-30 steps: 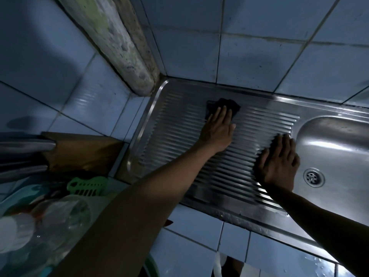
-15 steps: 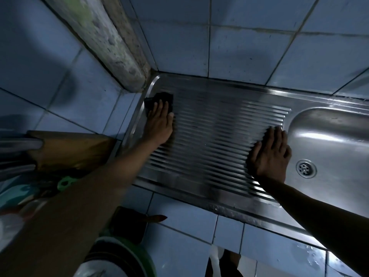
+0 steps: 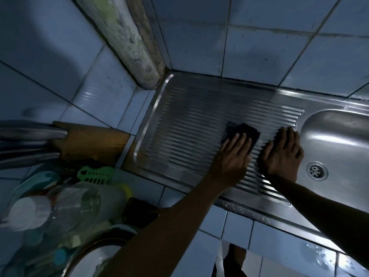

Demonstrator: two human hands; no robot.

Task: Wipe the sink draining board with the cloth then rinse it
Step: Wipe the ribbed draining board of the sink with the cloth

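Steel is what's being wiped: the ribbed stainless-steel draining board is lying left of the rounded steel sink basin, w/ the round drain strainer showing at the basin's bottom. The left hand is pressing flat on the dark folded cloth, fingers straight and spread, not curling round it; the cloth is sitting on the ribs toward the board's right part, peeking out past the fingertips. The right hand is resting palm-down on the ribs just beside it, at the basin's edge, fingers straight, holding nothing.

Progress, as a guess: wiping is underway, approx mid-task. Ribs are looking shiny but light is too dim to tell wet from clean, so can't say which strips are done. Left to do: any remaining strips, esp. the front lip, then the rinse — no water is running, no tap in view.

Off to the left, a brown wooden block, a green slotted plastic piece and clear plastic bottles are crowding the tiled counter.
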